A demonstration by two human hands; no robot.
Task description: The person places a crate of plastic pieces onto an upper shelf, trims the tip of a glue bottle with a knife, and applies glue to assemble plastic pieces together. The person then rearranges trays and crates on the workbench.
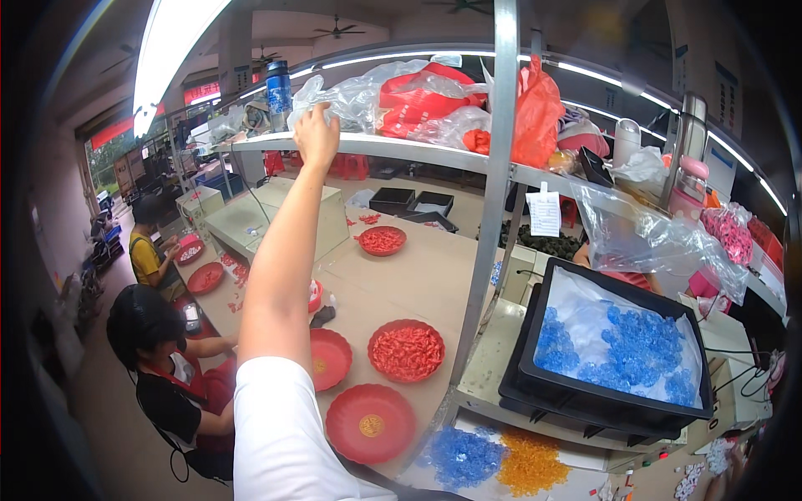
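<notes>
My left arm, in a white short sleeve, stretches up to the overhead shelf. At the shelf's front edge my left hand has its fingers bent and somewhat apart. They are right in front of a crumpled clear plastic bag, and I see nothing held in them. A blue bottle with a dark lid stands just left of the hand. Red plastic bags lie to its right along the shelf. My right hand is out of view.
Below the arm, a tan table holds red trays, some with red pieces. A metal post rises at its right. Beyond it sits a black crate of blue clear pieces. Two co-workers sit at left.
</notes>
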